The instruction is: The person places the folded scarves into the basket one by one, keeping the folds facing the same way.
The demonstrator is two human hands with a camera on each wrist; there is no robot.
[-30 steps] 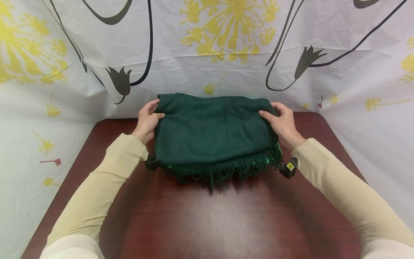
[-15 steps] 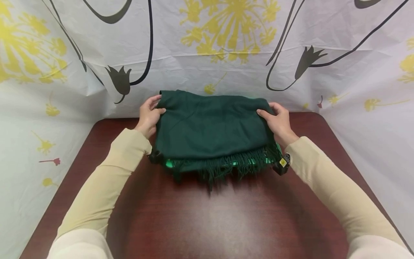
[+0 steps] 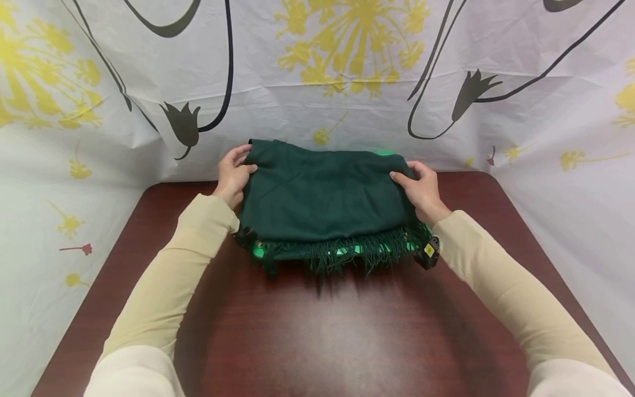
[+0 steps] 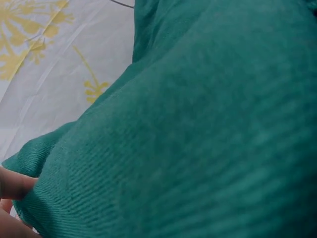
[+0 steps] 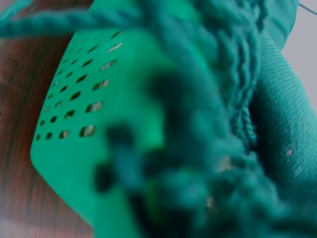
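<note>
A dark green fringed scarf [image 3: 322, 193], folded into a wide band, hangs between both hands in the head view. My left hand [image 3: 232, 175] pinches its upper left corner, thumb on the near face. At the upper right corner my right hand [image 3: 423, 192] grips the scarf the same way. Under the scarf is a bright green plastic basket [image 5: 69, 163] with rows of small holes; most of it is hidden by the cloth. Twisted tassels [image 5: 198, 99] fall across the basket's wall in the right wrist view. Ribbed scarf cloth [image 4: 173, 139] fills most of the left wrist view.
The dark red-brown table [image 3: 337, 342] carries the basket near its back edge. A white curtain with yellow and grey flower prints [image 3: 317, 110] stands behind the table and along both sides. Black wrist cameras [image 3: 428, 253] sit close to the basket's ends.
Both hands have drawn slightly closer together with the scarf, the left going right and the right going left. More of the green basket shows below the fringe and at the back.
</note>
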